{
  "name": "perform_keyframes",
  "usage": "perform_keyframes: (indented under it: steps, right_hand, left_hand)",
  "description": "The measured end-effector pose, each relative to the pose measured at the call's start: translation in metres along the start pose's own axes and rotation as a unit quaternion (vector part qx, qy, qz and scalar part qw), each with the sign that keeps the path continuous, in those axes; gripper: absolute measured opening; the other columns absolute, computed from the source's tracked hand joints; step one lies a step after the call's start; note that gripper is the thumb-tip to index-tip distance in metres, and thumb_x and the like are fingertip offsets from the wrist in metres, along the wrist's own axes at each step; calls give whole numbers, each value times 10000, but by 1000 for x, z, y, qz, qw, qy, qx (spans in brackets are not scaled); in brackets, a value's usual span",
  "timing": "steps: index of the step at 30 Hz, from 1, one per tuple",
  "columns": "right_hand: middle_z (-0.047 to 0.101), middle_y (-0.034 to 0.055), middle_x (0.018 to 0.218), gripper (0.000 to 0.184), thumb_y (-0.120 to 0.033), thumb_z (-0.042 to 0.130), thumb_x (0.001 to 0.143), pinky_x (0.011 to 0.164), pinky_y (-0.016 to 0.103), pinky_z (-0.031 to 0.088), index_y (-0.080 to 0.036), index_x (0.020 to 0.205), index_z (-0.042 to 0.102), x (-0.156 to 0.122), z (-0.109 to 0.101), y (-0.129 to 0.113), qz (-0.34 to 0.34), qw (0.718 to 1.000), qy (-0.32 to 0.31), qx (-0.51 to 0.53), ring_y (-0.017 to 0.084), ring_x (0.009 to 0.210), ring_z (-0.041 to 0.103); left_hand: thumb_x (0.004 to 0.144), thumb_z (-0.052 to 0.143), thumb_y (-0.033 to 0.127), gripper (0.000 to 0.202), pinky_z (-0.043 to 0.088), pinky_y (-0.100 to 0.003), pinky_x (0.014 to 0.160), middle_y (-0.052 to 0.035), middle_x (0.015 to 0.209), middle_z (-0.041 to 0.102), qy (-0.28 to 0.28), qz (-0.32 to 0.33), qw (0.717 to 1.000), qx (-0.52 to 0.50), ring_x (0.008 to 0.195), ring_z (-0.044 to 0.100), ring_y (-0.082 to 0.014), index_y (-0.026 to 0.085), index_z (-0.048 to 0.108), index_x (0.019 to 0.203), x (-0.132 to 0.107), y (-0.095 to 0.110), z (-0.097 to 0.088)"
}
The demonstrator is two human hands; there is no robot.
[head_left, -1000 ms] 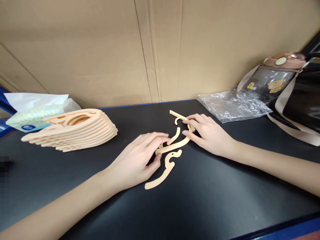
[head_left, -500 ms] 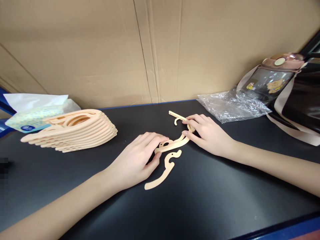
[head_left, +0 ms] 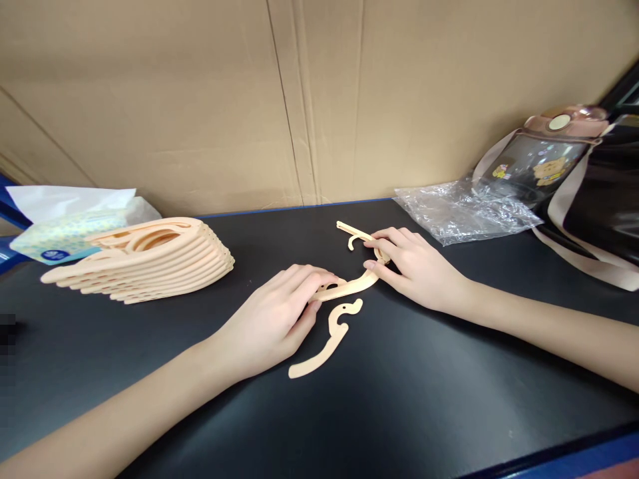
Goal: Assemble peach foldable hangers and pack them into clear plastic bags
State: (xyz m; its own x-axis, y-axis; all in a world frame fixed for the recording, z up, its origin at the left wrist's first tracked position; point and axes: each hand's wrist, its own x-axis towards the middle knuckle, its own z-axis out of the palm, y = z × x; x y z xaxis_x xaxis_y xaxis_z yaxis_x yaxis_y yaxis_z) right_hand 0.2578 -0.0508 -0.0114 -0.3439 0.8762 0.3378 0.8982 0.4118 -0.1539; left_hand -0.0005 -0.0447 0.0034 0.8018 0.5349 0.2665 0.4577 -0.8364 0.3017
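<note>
Tissue pack: A patterned pack, white tissue showing, sits at the far left of the black desk, before a cardboard panel.
Hanger stack: Layered peach pieces stand in front of the tissue pack, hiding part of it.
Left hand: With the forearm reaching in from the lower left, the hand, palm down and fingers bent, pinches one end of the held hanger between thumb and fingers.
Loose piece: A curved peach part with a small hole lies flat just in front of the held hanger.
Held hanger: Peach and hooked, it rests mid-desk between the hands, its ends partly covered by fingers.
Right hand: Extended from the right edge, palm down, it grips the hanger's joint with thumb and fingers.
Plastic bag: Clear and crumpled, it lies beyond the right hand.
Bottle: A strapped, cartoon-decorated bottle leans at far right beside a dark, glossy item.
</note>
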Motion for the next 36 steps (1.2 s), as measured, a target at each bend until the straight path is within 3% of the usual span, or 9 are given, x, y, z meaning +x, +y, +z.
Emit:
perform_keyframes:
  steps: [15, 30, 36]
  right_hand:
    - [587, 103, 1219, 381, -297, 317, 1008, 1011, 435, 442, -161, 1271, 557, 0, -4, -4, -72, 993, -24, 87, 246, 1124, 526]
    - [580, 94, 1246, 375, -328, 329, 1016, 992, 429, 454, -191, 1241, 596, -2, -7, -4, -136, 983, -46, 113, 228, 1132, 527]
    - [582, 85, 1254, 385, -353, 322, 1018, 975, 434, 461, -213, 1249, 596, -2, -8, -3, -142, 979, -57, 131, 235, 1121, 529]
  left_hand:
    - [970, 402, 164, 218, 469, -345, 882, -57, 1142, 582, 38, -17, 998, 49, 1026, 548, -198, 192, 553, 1125, -1, -1, 2]
    - [988, 388, 168, 218, 464, -357, 886, -52, 1128, 580, 34, -16, 998, 43, 1015, 541, -197, 188, 544, 1137, 0, 0, 2]
    - [984, 390, 155, 230, 468, -360, 804, -52, 1076, 582, 52, -20, 996, 72, 928, 525, -199, 204, 590, 1086, 0, -1, 3]
